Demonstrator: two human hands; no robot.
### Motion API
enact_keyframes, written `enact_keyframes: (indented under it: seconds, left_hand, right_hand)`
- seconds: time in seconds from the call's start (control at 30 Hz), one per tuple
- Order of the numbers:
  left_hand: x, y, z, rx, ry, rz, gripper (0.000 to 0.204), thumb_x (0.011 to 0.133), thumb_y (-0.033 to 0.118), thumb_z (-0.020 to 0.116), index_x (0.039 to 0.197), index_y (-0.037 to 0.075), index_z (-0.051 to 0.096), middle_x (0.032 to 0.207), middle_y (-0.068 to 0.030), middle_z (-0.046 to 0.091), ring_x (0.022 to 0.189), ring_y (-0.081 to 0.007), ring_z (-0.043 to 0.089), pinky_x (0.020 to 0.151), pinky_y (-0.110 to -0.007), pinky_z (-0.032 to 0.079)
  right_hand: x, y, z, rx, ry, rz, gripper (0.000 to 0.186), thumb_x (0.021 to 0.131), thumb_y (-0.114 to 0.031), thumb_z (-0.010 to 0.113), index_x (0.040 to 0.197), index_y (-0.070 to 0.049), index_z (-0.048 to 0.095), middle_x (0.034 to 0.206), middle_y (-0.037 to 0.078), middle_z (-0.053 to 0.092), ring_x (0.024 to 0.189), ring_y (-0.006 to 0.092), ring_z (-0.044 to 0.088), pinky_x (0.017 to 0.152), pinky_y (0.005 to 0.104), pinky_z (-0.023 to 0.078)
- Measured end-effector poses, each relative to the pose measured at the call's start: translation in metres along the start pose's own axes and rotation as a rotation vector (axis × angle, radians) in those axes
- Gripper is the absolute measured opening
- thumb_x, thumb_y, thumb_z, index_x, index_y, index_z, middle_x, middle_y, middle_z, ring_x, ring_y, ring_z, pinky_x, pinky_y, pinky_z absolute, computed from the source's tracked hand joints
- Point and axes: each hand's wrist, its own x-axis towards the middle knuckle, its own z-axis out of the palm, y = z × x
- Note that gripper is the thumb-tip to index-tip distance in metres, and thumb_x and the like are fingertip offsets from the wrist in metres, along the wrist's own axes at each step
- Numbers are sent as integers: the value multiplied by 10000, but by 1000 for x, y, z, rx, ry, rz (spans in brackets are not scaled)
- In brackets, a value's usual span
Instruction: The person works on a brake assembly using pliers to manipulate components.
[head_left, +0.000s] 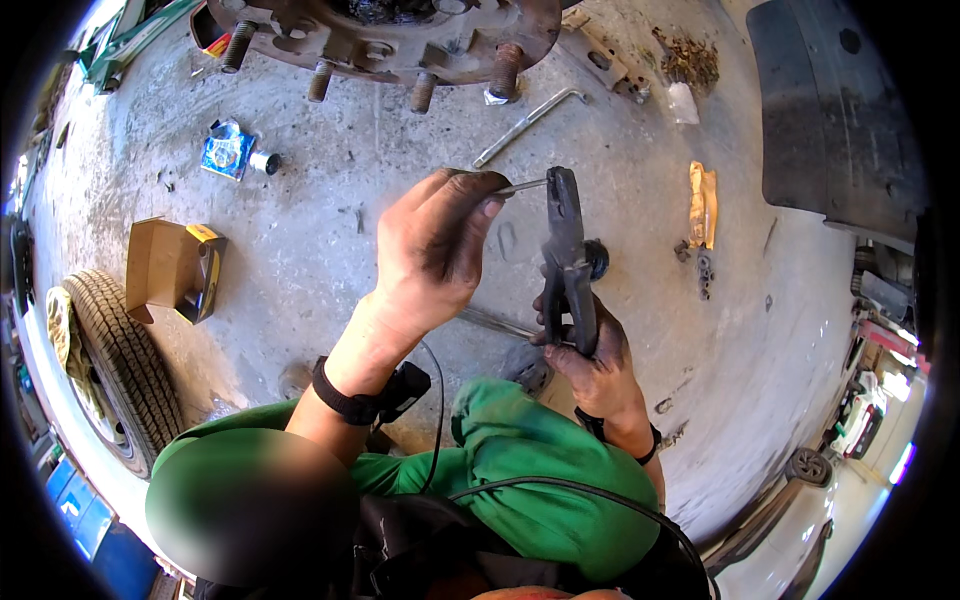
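My left hand (440,235), dark with grime, is closed on a thin metal rod (525,186) whose far end touches the upper part of a dark metal bracket (562,230). My right hand (595,370) grips the lower part of this bracket, which is held upright in front of me, with a round black piece (596,260) on its right side. Above my hands a rusty wheel hub (390,55) with several threaded studs hangs at the top of the view. A long metal wrench (525,130) lies on the floor just beyond the bracket.
On the concrete floor (300,190) lie a blue package (228,152), an open cardboard box (160,265), a tyre (130,370) and a yellow packet (702,205). A dark panel (830,120) is at upper right, a car wheel (808,466) at lower right.
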Motion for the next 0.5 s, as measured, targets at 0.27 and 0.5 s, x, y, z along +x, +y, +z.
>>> enact_keyframes:
  seconds: [0.27,0.5]
  left_hand:
    - [2,-7,-5,63,12,89,142,876,21,652,1014,-11,657,839,-151,651,725,-279,643,636,-338,502]
    - [26,-13,-11,-223,-572,-412,413,954,374,653,878,-29,608,702,-58,503,678,-121,480,599,-334,400]
  right_hand:
    - [11,8,1,-308,78,-217,244,721,52,622,961,73,584,1018,215,592,822,358,621,737,435,527]
    - [15,29,-1,-244,123,-81,307,783,4,597,1085,3,545,794,155,589,696,335,610,671,390,513]
